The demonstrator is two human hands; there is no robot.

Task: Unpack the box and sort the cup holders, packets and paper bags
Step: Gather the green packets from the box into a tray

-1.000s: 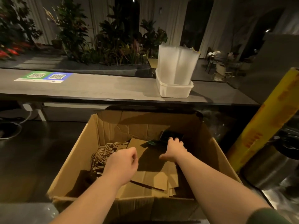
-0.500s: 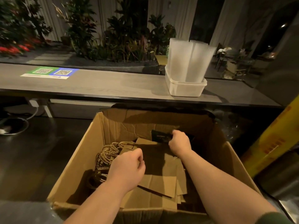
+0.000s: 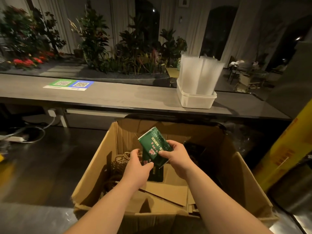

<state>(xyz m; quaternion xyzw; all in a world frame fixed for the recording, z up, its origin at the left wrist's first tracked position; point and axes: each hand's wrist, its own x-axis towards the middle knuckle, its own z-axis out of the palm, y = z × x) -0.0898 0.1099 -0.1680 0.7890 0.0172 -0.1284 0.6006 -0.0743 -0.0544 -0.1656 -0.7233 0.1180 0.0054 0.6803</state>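
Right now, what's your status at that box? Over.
Both hands busy: right hand grips green packets, left hand pinches their lower end. Held above open box. Inside below, paper bags; nothing blocking.

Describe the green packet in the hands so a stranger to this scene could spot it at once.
Find the big open cardboard box in the foreground, below the long grey counter. Over its middle, the left hand and right hand hold a flat packet. Its green face with pale print and a pink mark sets it apart from the brown paper bags below.
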